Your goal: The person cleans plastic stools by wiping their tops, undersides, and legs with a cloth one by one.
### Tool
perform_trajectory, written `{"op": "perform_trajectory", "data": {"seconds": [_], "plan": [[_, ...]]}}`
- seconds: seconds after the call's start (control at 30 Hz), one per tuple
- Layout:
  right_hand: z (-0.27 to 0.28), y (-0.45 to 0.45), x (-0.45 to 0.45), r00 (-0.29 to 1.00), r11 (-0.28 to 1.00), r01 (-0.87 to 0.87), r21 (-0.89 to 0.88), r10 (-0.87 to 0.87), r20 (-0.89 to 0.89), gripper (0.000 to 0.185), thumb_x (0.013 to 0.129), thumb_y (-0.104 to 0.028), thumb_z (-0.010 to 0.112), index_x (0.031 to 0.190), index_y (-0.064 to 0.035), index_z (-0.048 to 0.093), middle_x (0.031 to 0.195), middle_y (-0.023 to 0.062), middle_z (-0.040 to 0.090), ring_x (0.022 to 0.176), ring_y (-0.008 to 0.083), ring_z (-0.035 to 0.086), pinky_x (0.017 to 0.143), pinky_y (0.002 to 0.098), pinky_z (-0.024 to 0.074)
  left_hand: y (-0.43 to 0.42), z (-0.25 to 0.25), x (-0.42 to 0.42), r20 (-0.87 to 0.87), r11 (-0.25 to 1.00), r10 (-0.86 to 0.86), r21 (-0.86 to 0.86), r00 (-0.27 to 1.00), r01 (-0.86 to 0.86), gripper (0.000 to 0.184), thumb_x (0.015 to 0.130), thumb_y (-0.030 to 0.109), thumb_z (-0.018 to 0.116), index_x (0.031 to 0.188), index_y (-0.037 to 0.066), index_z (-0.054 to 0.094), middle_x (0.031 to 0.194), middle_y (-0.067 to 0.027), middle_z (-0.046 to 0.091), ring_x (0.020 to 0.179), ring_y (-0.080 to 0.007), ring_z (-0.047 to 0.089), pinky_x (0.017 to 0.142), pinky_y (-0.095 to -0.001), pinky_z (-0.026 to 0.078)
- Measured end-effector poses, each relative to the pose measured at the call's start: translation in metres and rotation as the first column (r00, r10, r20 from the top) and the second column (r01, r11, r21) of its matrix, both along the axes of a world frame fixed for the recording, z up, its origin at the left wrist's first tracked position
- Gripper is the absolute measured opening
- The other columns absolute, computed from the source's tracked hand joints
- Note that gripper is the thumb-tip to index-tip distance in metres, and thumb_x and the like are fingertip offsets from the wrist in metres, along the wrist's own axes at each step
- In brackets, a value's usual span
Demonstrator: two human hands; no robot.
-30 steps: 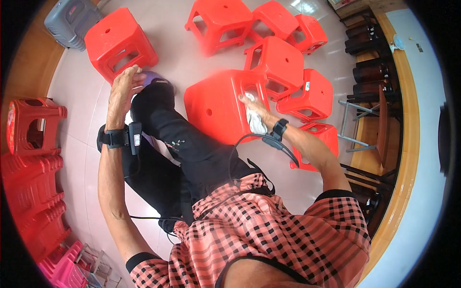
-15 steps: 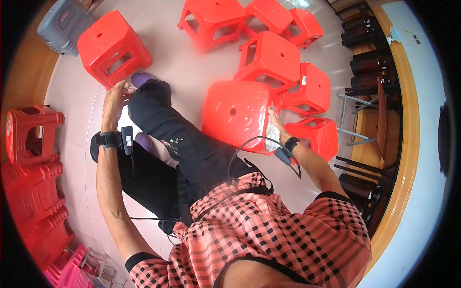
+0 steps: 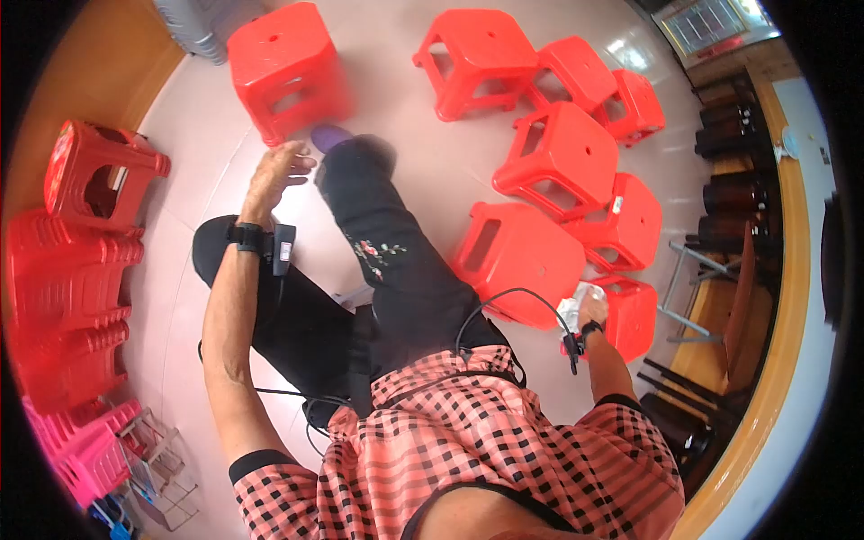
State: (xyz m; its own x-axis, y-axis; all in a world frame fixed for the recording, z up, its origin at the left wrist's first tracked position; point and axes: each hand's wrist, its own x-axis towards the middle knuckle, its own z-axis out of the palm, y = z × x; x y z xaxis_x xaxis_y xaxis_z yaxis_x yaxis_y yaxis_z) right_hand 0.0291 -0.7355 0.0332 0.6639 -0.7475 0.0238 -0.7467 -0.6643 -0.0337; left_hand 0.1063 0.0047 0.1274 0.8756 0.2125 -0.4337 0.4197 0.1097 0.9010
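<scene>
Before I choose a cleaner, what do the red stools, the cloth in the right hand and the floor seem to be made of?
Red stools: glossy moulded plastic, judging by rounded edges and one-piece seats and legs. Cloth in the right hand: probably soft white fabric, as it crumples, though paper is possible. Floor: likely smooth tile, with thin joint lines and bright reflections.

No writing can be read. A small pale label (image 3: 285, 251) on the black device (image 3: 280, 265) at the person's left wrist and a white sticker (image 3: 617, 205) on a red stool (image 3: 635, 221) are both too small to make out.
</scene>
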Motion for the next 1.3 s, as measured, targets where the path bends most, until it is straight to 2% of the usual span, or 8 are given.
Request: {"op": "perform_trajectory", "data": {"seconds": [0.27, 0.3, 0.43, 0.63, 0.9, 1.1, 1.13, 1.3], "plan": [[0.070, 0.074, 0.124, 0.907, 0.909, -0.302, 0.289, 0.180, 0.380, 0.049, 0.083, -0.046, 0.063, 0.105, -0.0029, 0.067, 0.099, 0.0202, 0.068, 0.094, 0.0349, 0.065, 0.085, 0.0455, 0.0477, 0.012, -0.008, -0.010, 0.010, 0.997, 0.075, 0.000, 0.997, -0.075, 0.045, 0.086, 0.044, 0.057, 0.102, 0.001, 0.059, 0.085, -0.0094, 0.065, 0.080, -0.0212, 0.061, 0.076, -0.0374, 0.052], [0.082, 0.105, 0.147, 0.749, 0.718, -0.555, 0.420, 0.211, 0.628, 0.042, 0.085, -0.040, 0.065, 0.103, -0.0028, 0.068, 0.097, 0.0148, 0.069, 0.092, 0.0268, 0.065, 0.083, 0.0404, 0.0488, 0.011, -0.009, -0.011, 0.017, 0.996, 0.090, -0.011, 0.996, -0.090, 0.045, 0.086, 0.043, 0.057, 0.102, 0.001, 0.059, 0.084, -0.0093, 0.065, 0.080, -0.0211, 0.061, 0.076, -0.0373, 0.052], [0.156, 0.259, 0.222, 0.596, 0.400, -0.774, 0.491, 0.198, 0.778, 0.032, 0.091, -0.029, 0.062, 0.102, 0.0014, 0.065, 0.094, 0.0052, 0.065, 0.085, 0.0151, 0.059, 0.077, 0.0337, 0.0489, 0.020, -0.010, -0.008, -0.005, 0.987, 0.158, -0.041, 0.987, -0.158, 0.043, 0.085, 0.040, 0.057, 0.103, 0.002, 0.059, 0.084, -0.0086, 0.064, 0.079, -0.0210, 0.060, 0.074, -0.0372, 0.052], [0.259, 0.475, 0.239, 0.541, -0.282, -0.780, 0.559, 0.145, 0.828, 0.023, 0.091, -0.029, 0.063, 0.093, -0.0059, 0.065, 0.082, -0.0036, 0.060, 0.072, 0.0072, 0.053, 0.062, 0.0278, 0.0461, 0.020, -0.017, 0.001, -0.071, 0.961, 0.254, -0.093, 0.965, -0.260, 0.044, 0.083, 0.038, 0.060, 0.107, 0.001, 0.057, 0.090, -0.0114, 0.062, 0.078, -0.0223, 0.060, 0.073, -0.0384, 0.052], [0.159, 0.541, 0.190, 0.682, -0.279, -0.513, 0.812, 0.442, 0.582, 0.021, 0.086, -0.020, 0.065, 0.091, -0.0004, 0.066, 0.078, 0.0005, 0.065, 0.070, 0.0105, 0.059, 0.065, 0.0295, 0.0499, 0.057, -0.049, 0.081, 0.012, 0.791, 0.535, -0.359, 0.845, -0.496, 0.067, 0.082, 0.045, 0.067, 0.122, -0.006, 0.049, 0.098, -0.0139, 0.053, 0.077, -0.0229, 0.057, 0.070, -0.0393, 0.052], [0.186, 0.524, 0.181, 0.114, -0.328, -0.741, 0.585, 0.798, 0.592, 0.031, 0.081, -0.023, 0.066, 0.099, 0.0010, 0.062, 0.077, 0.0204, 0.065, 0.071, 0.0288, 0.066, 0.067, 0.0374, 0.0509, 0.049, -0.051, 0.146, 0.044, 0.719, 0.639, -0.389, 0.768, -0.576, 0.084, 0.082, 0.052, 0.066, 0.132, -0.010, 0.038, 0.126, -0.0229, 0.044, 0.102, -0.0356, 0.056, 0.082, -0.0425, 0.051], [0.191, 0.523, 0.180, 0.081, -0.356, -0.754, 0.553, 0.784, 0.615, 0.034, 0.080, -0.022, 0.066, 0.104, 0.0013, 0.060, 0.080, 0.0237, 0.064, 0.075, 0.0352, 0.066, 0.068, 0.0390, 0.0505, 0.057, -0.061, 0.157, 0.012, 0.677, 0.633, -0.494, 0.774, -0.546, 0.101, 0.081, 0.043, 0.071, 0.143, -0.008, 0.012, 0.140, -0.0324, 0.024, 0.124, -0.0488, 0.040, 0.096, -0.0560, 0.043], [0.204, 0.515, 0.184, 0.073, -0.386, -0.747, 0.541, 0.761, 0.644, 0.035, 0.079, -0.018, 0.067, 0.106, 0.0013, 0.058, 0.081, 0.0221, 0.063, 0.074, 0.0374, 0.064, 0.066, 0.0396, 0.0497, 0.045, -0.077, 0.174, -0.078, 0.601, 0.665, -0.534, 0.743, -0.594, 0.112, 0.076, 0.053, 0.073, 0.145, -0.007, 0.007, 0.141, -0.0325, 0.020, 0.129, -0.0492, 0.033, 0.101, -0.0565, 0.038]]}}
